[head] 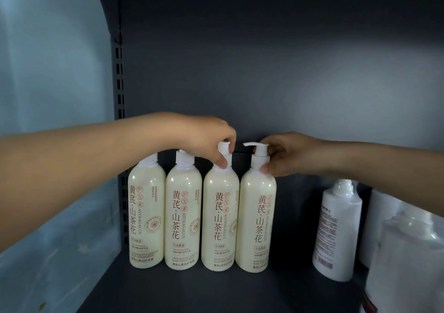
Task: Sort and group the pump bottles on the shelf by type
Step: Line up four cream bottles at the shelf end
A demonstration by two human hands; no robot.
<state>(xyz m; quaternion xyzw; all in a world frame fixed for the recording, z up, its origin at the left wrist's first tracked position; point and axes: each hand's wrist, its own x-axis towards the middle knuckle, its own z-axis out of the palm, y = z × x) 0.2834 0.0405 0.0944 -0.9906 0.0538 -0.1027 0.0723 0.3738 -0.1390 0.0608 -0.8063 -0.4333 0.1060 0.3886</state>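
Head view, four cream bottles (202,219) in a row, left hand (206,139) pinching third pump, right hand (286,155) gripping fourth's neck.

Dark grey shelf (182,288) in front of me, matching back panel, slotted upright at left edge. Four cream conditioner bottles (183,219) stand upright on it in tight row, sides touching, labels facing me. Well apart to right, white pump bottle (336,231) stands with back label and barcode toward me. Beside it more white containers (406,260) crowd right edge, blurred, shapes hard to tell. Bare shelf surface between two groups and in front of row.
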